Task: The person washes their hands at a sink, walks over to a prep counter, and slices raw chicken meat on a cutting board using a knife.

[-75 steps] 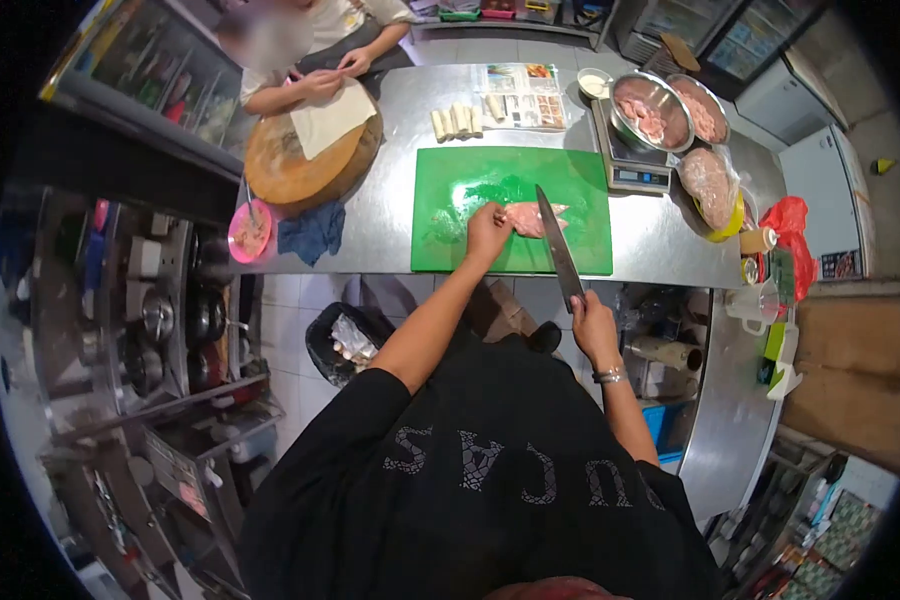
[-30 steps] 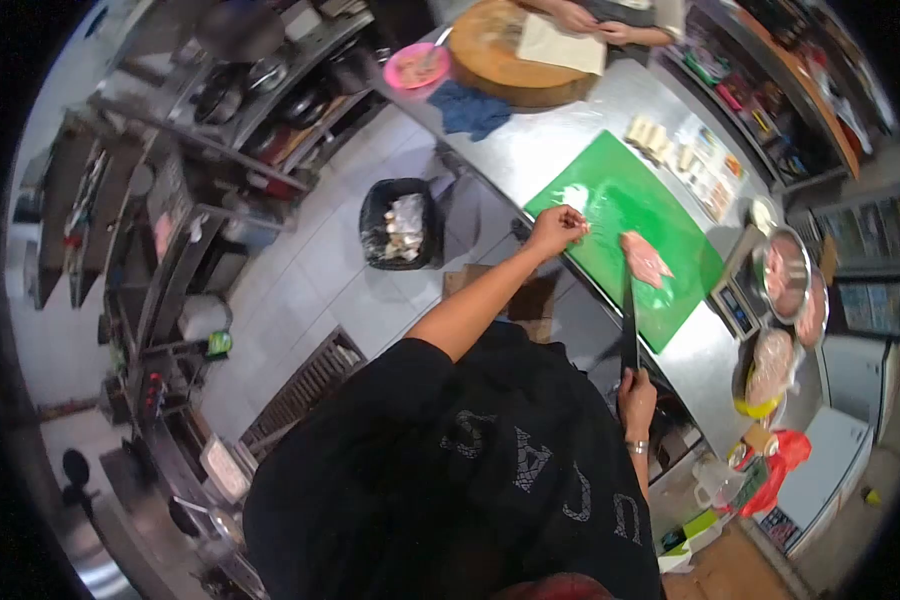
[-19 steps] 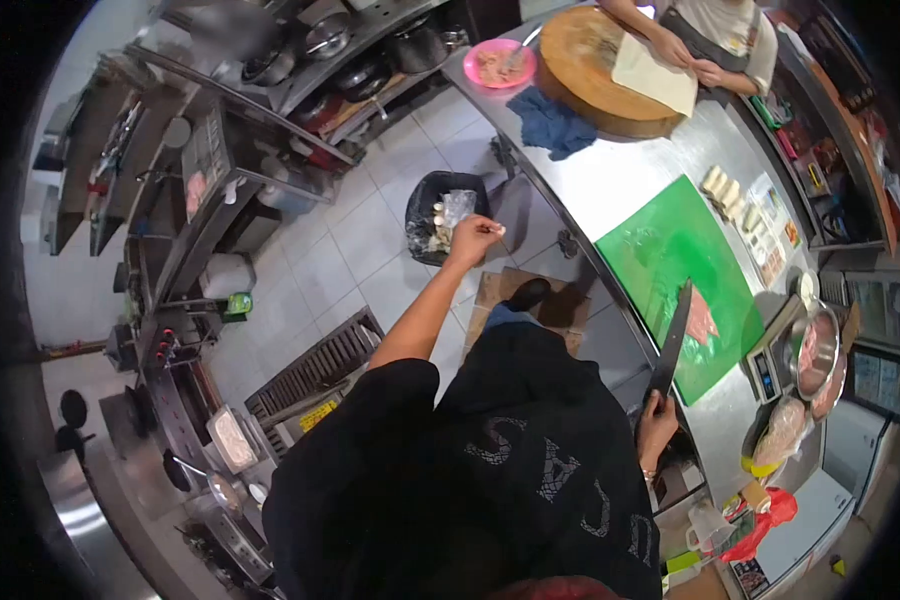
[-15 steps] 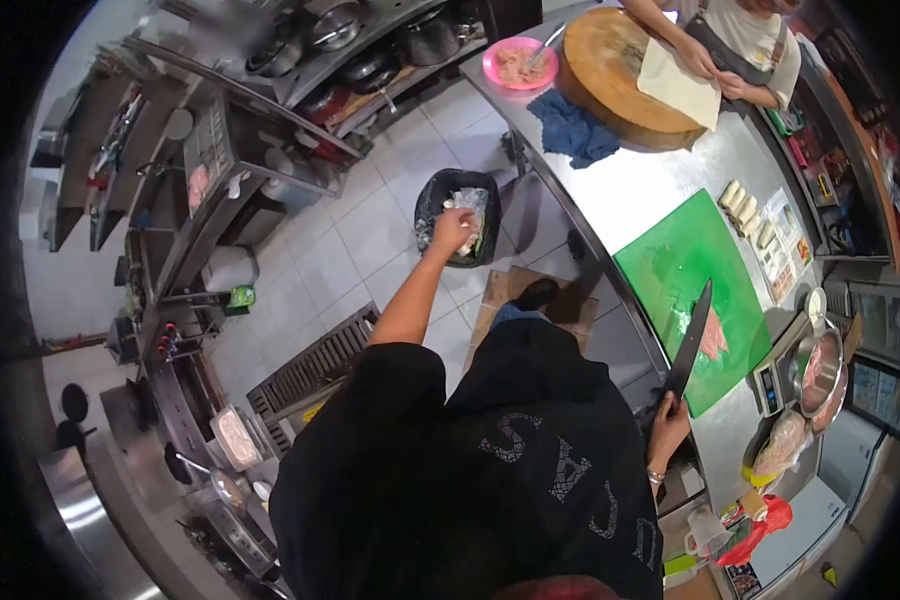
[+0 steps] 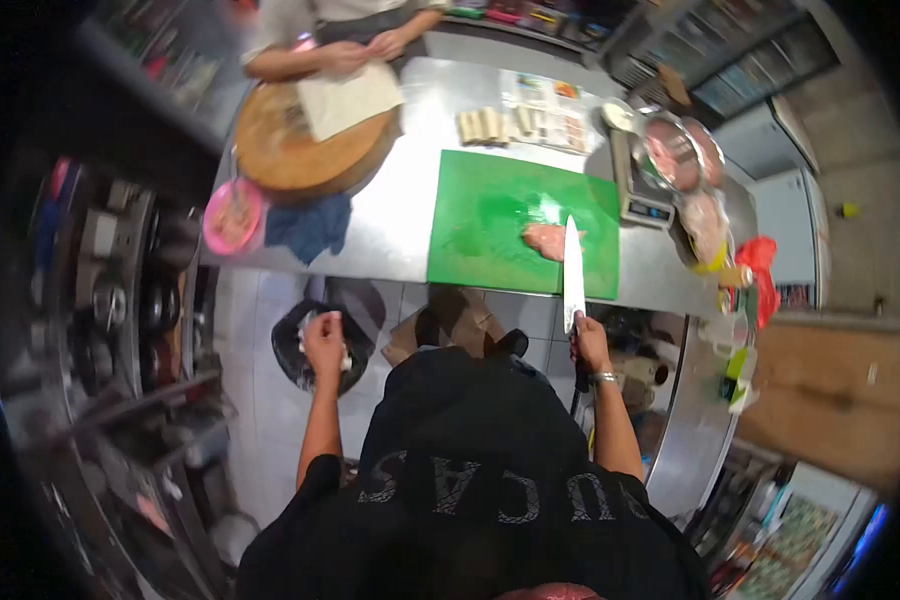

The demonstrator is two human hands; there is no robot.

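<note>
My right hand (image 5: 592, 343) grips the dark handle of a long kitchen knife (image 5: 573, 280). Its blade points away from me, over the front right part of a green cutting board (image 5: 480, 205). A piece of pale pink raw meat (image 5: 545, 240) lies on the board, just left of the blade. My left hand (image 5: 323, 342) is low on the left, above a black-lined bin (image 5: 288, 345) on the floor. Its fingers are curled together, and whatever may be between them is hidden.
Across the steel table (image 5: 388, 215) a person (image 5: 345, 60) handles a pale sheet (image 5: 348, 100) on a round wooden block (image 5: 270, 140). A blue cloth (image 5: 310, 228) and pink bowl (image 5: 233, 216) stand left. Rolls (image 5: 483, 126), a scale (image 5: 645, 208) and metal bowls (image 5: 670, 150) lie beyond the board.
My view has swung right to face the table. My left hand has drawn back slightly over the bin. The knife stays in my right hand, its blade now to the right of the meat.
</note>
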